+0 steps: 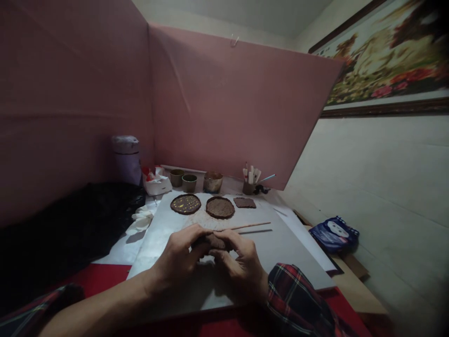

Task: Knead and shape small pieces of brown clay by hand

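Closely cupped over the near half of the white board (294, 260), which lies on a red counter (105, 277), both hands hold a dark brown lump (216, 241) between them. The left hand (178, 248) grips its left side, index finger curled over the top and thumb pressed from the near side; the right hand (242, 256) closes on the right side, fingers bent over it and thumb set low against the near face. Thus the lump sits at the fingertips rather than deep in the palms, its middle showing in the gap and its ends covered by the fingers. Just beyond the knuckles, a thin wooden stick (257, 225) points toward the board's right edge. Farther off, near the board's far edge, lie three flat brown pieces: a yellow-flecked disc (185, 204) toward the far left corner, a plain rimmed disc (220, 208) next to it and a small slab (245, 203) to the right. Past that edge stand two cups (190, 182), a brown bowl (213, 182) and a tool holder (248, 188), with a pink panel (238, 107) behind them.
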`<state>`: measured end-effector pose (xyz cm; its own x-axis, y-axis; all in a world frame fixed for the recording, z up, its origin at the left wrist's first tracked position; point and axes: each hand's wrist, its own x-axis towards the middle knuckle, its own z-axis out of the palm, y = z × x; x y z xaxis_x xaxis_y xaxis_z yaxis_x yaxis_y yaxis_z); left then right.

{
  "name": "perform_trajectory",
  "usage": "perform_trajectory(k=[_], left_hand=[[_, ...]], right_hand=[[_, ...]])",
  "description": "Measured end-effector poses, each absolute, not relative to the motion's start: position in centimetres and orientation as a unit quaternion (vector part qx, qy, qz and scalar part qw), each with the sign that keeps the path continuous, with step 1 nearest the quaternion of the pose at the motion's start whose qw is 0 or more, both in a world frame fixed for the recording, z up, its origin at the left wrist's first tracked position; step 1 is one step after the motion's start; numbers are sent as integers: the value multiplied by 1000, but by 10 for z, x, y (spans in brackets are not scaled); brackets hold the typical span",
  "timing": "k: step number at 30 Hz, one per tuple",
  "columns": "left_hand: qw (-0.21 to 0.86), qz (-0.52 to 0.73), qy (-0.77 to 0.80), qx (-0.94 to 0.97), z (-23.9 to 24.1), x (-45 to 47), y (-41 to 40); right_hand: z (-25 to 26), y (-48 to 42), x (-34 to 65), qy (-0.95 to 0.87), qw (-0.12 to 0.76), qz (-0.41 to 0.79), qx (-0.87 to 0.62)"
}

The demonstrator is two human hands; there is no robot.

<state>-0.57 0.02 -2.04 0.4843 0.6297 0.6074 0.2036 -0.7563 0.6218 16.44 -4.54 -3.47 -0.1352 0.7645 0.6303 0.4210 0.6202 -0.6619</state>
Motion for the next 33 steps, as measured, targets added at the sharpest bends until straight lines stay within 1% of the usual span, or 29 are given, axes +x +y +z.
perform_trajectory(k=[2,4,6,8,10,12,14,20,24,26,31,33], left_hand=[[269,432,267,818,-20,-5,3],[319,426,263,805,-18,-5,5],[408,427,254,766,-16,-7,6],[527,425,246,694,-13,-8,7],[619,402,237,631,-12,-10,8],[671,367,229,603,-11,-11,9],[688,346,226,596,-10,-12,11],[693,324,245,595,-8,-11,10],[663,299,265,633,-8,-10,7],[626,307,269,665,-8,-9,5],[464,333,286,770,-7,-10,2],[433,332,290,787,-8,-10,2]], right_hand=[[-33,-43,165,-723,525,181,-410],[-32,-42,166,-708,535,201,-415],[-30,-42,166,-696,543,220,-416],[-29,-42,167,-684,550,238,-415],[-28,-43,167,-671,559,263,-410],[-29,-43,168,-663,564,284,-403],[-30,-44,168,-663,562,294,-397],[-31,-44,168,-697,543,254,-395],[-31,-43,169,-724,516,223,-399],[-31,-44,169,-738,499,213,-401],[-31,-48,164,-757,475,194,-404],[-31,-49,163,-764,465,186,-407]])
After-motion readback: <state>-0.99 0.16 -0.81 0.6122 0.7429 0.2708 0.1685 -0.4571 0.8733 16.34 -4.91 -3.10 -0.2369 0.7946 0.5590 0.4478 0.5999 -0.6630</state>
